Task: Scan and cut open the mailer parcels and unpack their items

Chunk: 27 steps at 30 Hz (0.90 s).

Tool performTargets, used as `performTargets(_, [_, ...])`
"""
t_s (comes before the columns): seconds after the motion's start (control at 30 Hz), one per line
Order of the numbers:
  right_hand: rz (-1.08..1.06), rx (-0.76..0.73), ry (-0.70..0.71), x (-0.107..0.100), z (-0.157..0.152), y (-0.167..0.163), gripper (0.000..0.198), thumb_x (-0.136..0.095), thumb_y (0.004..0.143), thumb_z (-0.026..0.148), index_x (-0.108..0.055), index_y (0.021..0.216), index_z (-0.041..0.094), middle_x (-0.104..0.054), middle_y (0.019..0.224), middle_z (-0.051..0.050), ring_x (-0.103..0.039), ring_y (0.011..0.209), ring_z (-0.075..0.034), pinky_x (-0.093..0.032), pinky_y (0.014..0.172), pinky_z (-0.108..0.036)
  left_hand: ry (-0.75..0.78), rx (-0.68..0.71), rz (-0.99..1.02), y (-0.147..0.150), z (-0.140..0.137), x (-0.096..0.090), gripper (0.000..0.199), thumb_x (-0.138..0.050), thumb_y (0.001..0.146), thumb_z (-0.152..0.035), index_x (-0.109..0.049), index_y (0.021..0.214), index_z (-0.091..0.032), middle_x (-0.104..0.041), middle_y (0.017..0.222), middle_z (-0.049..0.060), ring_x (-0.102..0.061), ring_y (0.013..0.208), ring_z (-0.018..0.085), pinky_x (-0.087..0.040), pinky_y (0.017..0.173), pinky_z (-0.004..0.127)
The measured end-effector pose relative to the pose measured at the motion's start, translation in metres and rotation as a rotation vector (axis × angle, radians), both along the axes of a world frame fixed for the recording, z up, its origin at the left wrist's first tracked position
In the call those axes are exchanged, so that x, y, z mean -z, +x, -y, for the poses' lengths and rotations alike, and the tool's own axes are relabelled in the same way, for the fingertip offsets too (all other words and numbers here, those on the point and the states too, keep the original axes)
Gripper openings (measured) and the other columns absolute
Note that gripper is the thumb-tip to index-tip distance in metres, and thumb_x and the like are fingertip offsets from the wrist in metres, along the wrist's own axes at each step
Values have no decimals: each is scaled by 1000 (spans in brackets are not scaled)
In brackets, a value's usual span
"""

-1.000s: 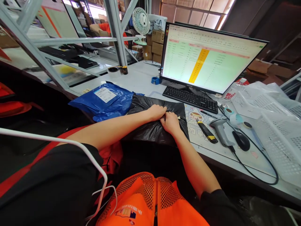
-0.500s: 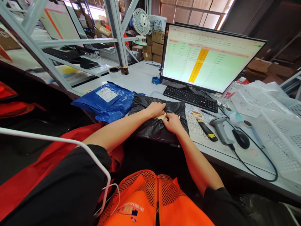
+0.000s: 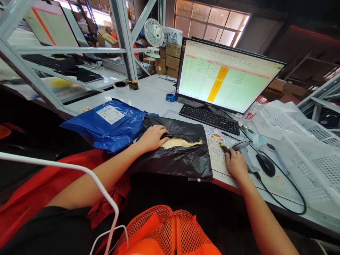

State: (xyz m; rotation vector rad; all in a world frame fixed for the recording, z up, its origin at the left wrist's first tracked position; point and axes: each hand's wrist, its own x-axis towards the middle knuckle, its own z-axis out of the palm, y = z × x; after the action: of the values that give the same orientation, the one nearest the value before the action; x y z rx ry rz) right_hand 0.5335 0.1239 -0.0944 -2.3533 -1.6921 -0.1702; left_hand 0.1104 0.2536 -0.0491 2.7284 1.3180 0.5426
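A black plastic mailing bag (image 3: 186, 159) lies at the desk's front edge, with a long tear across its top. Through the tear shows something cream-coloured (image 3: 183, 142). My left hand (image 3: 154, 137) rests on the bag's left part, its fingers laid over the plastic and its thumb at the end of the tear. To the right of the bag, my right hand (image 3: 236, 163) is closed around a black and yellow utility knife (image 3: 225, 148) on the desk mat. Much of the knife is hidden under the hand. Just beyond that hand lies a grey barcode scanner (image 3: 248, 157).
A blue mailing bag (image 3: 106, 124) with a white label lies on the left. Behind are a monitor (image 3: 225, 78), a keyboard (image 3: 209, 118) and a blue tape roll (image 3: 171, 97). A mouse (image 3: 265, 164), a cable and white plastic baskets (image 3: 305, 159) occupy the right side.
Both hands were together at the bag's middle. My right hand has moved right onto the utility knife; my left has shifted left. The tear now shows wider, and the view has shifted slightly.
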Motion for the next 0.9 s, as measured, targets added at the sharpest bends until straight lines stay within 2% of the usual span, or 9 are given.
performTargets(0.07, [-118, -106, 101, -23, -3, -18, 49, -41, 106, 30, -67, 141, 8, -73, 122, -22, -69, 108, -33, -52, 95, -43, 15, 8, 29, 1, -4, 7, 23, -61, 100, -35, -73, 108, -18, -72, 120, 12, -61, 116, 32, -48, 107, 48])
performTargets(0.13, [-233, -352, 140, -53, -11, -55, 44, -46, 105, 34, -74, 134, 17, -75, 119, -15, -71, 105, -28, -53, 94, -38, 35, 9, 54, 4, -6, 10, 21, -58, 100, -32, -73, 101, -18, -72, 110, 11, -61, 110, 32, -50, 101, 47])
performTargets(0.23, [-227, -673, -42, -90, -33, -131, 38, -53, 102, 37, -80, 126, 25, -77, 105, -8, -70, 95, -23, -51, 86, -32, 12, -2, 144, 6, -7, 13, 21, -54, 100, -29, -72, 99, -19, -73, 103, 10, -63, 104, 30, -51, 94, 44])
performTargets(0.3, [-138, -733, -168, -104, -48, -169, 38, -54, 102, 38, -81, 126, 26, -76, 103, -8, -70, 92, -23, -49, 82, -32, -25, -17, 209, 5, -8, 14, 21, -53, 99, -29, -72, 98, -19, -74, 101, 10, -64, 101, 28, -52, 92, 42])
performTargets(0.37, [-57, -720, -235, -109, -58, -178, 39, -53, 102, 38, -80, 128, 27, -76, 106, -8, -70, 95, -24, -47, 80, -32, -46, -25, 236, 2, -9, 15, 21, -54, 98, -29, -72, 97, -19, -74, 101, 9, -65, 101, 27, -52, 91, 41])
performTargets(0.53, [100, -379, -186, -99, -40, -83, 36, -57, 100, 39, -81, 126, 31, -75, 110, -9, -69, 94, -25, -46, 74, -33, -84, -52, 177, -1, -9, 7, 25, -51, 100, -31, -72, 103, -19, -74, 105, 10, -66, 105, 27, -52, 92, 39])
performTargets(0.67, [130, -189, -89, -60, -10, -21, 43, -52, 104, 43, -71, 140, 29, -72, 117, -11, -69, 98, -29, -50, 78, -37, -111, -24, -26, 14, -12, -15, 27, -54, 102, -38, -73, 107, -19, -73, 111, 10, -64, 111, 30, -52, 94, 38])
performTargets(0.8, [156, 9, -152, -13, 3, -20, 49, -47, 106, 32, -62, 147, 12, -67, 127, -22, -67, 112, -35, -54, 91, -44, -59, 57, -243, 43, -14, -31, 36, -71, 95, -46, -73, 116, -17, -71, 120, 15, -62, 117, 34, -52, 96, 41])
performTargets(0.9, [69, -12, -17, -10, 0, -45, 50, -49, 102, 27, -60, 147, 6, -63, 137, -26, -62, 124, -39, -52, 104, -52, -58, 112, -350, 58, -13, -31, 27, -69, 96, -36, -73, 112, -15, -71, 119, 17, -63, 118, 35, -54, 92, 41])
